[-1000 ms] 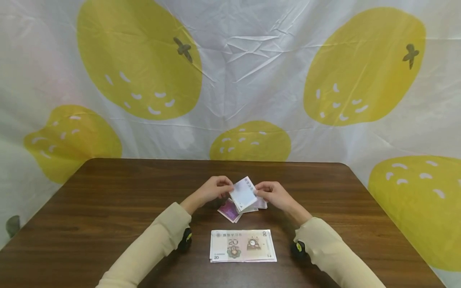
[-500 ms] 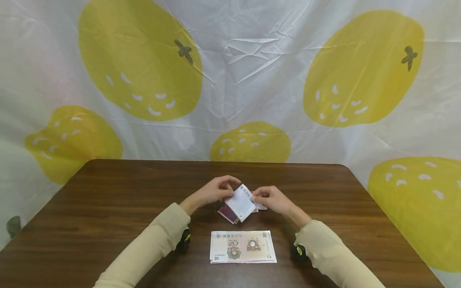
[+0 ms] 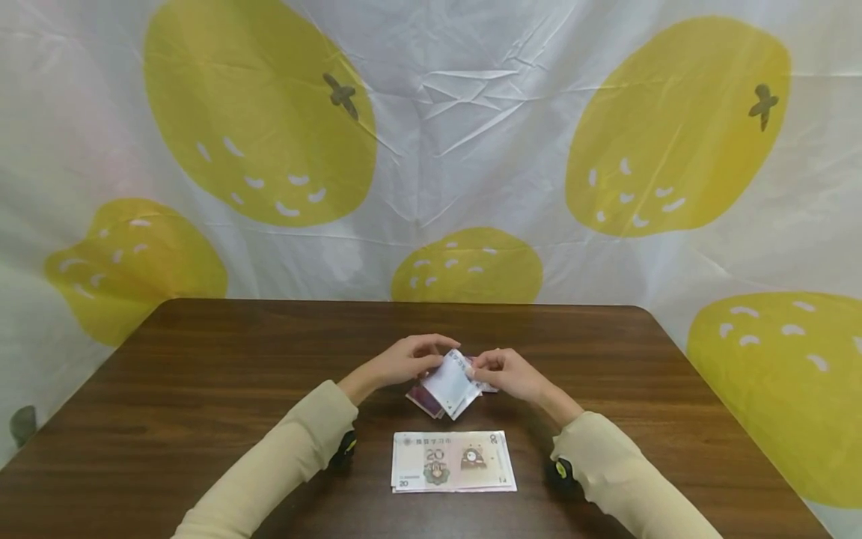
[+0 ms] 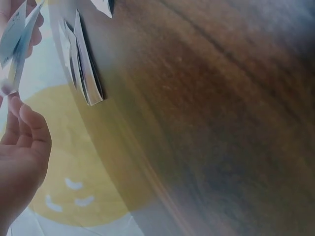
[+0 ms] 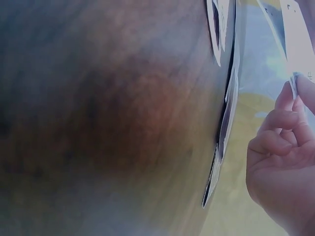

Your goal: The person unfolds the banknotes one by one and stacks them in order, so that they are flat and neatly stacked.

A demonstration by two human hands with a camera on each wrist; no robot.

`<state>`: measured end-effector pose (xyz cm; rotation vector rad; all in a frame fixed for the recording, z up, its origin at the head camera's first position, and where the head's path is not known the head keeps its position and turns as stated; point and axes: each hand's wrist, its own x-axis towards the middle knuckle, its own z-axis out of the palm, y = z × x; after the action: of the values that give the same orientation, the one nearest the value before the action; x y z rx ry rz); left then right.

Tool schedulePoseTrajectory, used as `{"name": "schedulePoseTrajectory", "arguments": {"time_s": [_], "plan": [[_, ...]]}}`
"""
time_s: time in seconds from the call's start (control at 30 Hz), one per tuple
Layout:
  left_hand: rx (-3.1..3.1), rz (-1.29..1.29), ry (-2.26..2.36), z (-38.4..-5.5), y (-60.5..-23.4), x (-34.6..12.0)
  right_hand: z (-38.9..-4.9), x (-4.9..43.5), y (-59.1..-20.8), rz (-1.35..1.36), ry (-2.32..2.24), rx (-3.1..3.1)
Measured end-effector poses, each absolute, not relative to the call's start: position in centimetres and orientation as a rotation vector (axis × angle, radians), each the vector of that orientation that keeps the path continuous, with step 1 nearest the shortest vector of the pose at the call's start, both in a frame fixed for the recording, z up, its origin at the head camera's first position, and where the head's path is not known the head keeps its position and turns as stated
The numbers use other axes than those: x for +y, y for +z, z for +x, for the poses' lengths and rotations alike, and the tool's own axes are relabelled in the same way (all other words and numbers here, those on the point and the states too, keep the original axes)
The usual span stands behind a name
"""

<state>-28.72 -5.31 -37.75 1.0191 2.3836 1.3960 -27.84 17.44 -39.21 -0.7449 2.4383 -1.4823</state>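
Observation:
Both hands hold play banknotes (image 3: pixel 449 384) with a pale, almost blank side showing, slanted above the table. My left hand (image 3: pixel 402 361) pinches their left edge, its index finger stretched over the top. On the opposite edge, my right hand (image 3: pixel 515 374) pinches with thumb and fingertips; the right wrist view shows the paper's corner (image 5: pixel 294 86) between them. Beneath lie purple notes (image 3: pixel 423 401), partly hidden by the held ones. Nearer the person is a neat pile of "20" play notes (image 3: pixel 453 462), lying flat.
The dark wooden table (image 3: pixel 269 352) reaches back to a white curtain (image 3: pixel 471 150) printed with big yellow fruit. Loose notes also show on the tabletop in the left wrist view (image 4: pixel 83 64). Each wrist wears a black band below a pale sleeve (image 3: pixel 289 442).
The held notes have come down and a little toward the person, and they now spread slightly apart at the lower edge. My left fingers have stretched further over the top. The "20" pile stays put.

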Motion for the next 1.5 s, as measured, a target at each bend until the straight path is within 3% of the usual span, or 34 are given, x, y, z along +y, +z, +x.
{"name": "schedulePoseTrajectory", "arguments": {"time_s": [0.37,0.83,1.2,1.5], "plan": [[2.314,1.068,1.427,-28.7,-37.9,-5.2,-25.7,16.7,-37.0,-0.829,-1.446,2.394],[2.356,1.128,1.383,-28.4,-37.5,-5.1,-27.4,17.5,-39.6,-0.867,-1.497,2.332],[2.323,1.026,1.439,-28.6,-37.8,-5.8,-26.7,17.6,-39.3,-0.611,-1.616,2.27],[2.263,1.029,1.513,-28.6,-37.5,-5.9,-26.6,18.1,-39.4,-0.63,-1.652,2.3]]}}
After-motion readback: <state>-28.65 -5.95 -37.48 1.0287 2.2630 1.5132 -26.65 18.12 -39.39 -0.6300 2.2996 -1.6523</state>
